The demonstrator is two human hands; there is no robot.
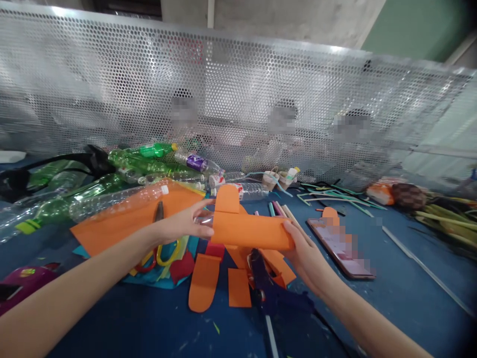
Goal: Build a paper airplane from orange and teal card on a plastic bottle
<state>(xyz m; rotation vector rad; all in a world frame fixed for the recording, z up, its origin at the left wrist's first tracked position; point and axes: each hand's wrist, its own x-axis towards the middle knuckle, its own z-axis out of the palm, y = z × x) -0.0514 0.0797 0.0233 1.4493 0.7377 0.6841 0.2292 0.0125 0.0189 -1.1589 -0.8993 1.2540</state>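
An orange-wrapped bottle [249, 230] lies sideways between my hands above the blue table, with an orange rounded flap [227, 199] standing up near its left end. My left hand [186, 222] grips the clear neck end with thumb and fingers. My right hand [303, 253] holds the wrapped right end. Below are a rounded orange piece [203, 283], an orange rectangle [239, 288] and a dark blue glue gun [270, 293] with a pale glue stick in it. Scissors with yellow and red handles [167, 252] lie left of them on paper scraps.
Plastic bottles [112, 199] crowd the back left. A phone [341, 248] and a long pale stick [425, 266] lie to the right. A perforated metal screen [238, 99] stands behind the table [149, 323], with people beyond it. A purple object [30, 283] sits at far left.
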